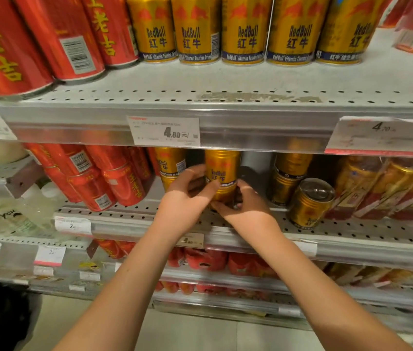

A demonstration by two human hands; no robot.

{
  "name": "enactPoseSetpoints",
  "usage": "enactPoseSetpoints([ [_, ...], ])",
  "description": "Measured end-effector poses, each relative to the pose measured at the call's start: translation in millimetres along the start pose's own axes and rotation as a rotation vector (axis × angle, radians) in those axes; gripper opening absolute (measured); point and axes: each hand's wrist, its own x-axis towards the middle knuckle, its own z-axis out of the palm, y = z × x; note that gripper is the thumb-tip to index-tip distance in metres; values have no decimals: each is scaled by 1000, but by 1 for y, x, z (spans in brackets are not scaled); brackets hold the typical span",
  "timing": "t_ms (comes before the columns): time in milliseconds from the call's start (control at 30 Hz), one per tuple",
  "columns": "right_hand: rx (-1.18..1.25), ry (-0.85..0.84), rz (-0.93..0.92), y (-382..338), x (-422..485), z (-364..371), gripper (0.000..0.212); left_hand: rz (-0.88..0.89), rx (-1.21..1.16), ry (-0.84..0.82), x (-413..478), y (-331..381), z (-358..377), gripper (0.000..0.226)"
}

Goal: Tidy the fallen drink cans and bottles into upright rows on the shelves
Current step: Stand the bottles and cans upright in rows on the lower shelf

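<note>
On the middle shelf (352, 230), both hands clasp one upright gold Red Bull can (222, 171). My left hand (187, 198) wraps its left side with the thumb across the front. My right hand (244, 206) grips its lower right side and base. Another gold can (168, 165) stands just left of it, partly hidden. To the right, a gold can (310, 201) leans tilted, its top facing me. Behind it, stacked gold cans (287, 178) stand in shadow.
Red cans (104, 178) are stacked at the left of the middle shelf. Plastic-wrapped gold multipacks (387, 188) fill its right. The top shelf (225, 100) carries upright gold cans (247, 29) and red cans (56, 36). Lower shelves hold red packs (208, 259).
</note>
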Motion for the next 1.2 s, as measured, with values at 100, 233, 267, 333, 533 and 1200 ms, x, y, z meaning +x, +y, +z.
enactPoseSetpoints([
  [100,-30,138,-20,-3,-9,12,68,35,1,41,0,2,-2,34],
  [233,-65,155,-22,-2,-13,14,72,56,65,36,0,0,-2,43],
  [267,-71,132,-17,-1,-13,12,72,65,80,41,0,-1,-2,43],
  [333,-63,101,-4,1,-12,10,70,78,94,59,-2,-5,-1,41],
  [533,-47,178,-29,-3,-15,19,61,92,116,119,-9,-13,-2,38],
  [1200,-160,214,25,-16,3,44,63,73,220,284,-11,-34,-48,17],
])
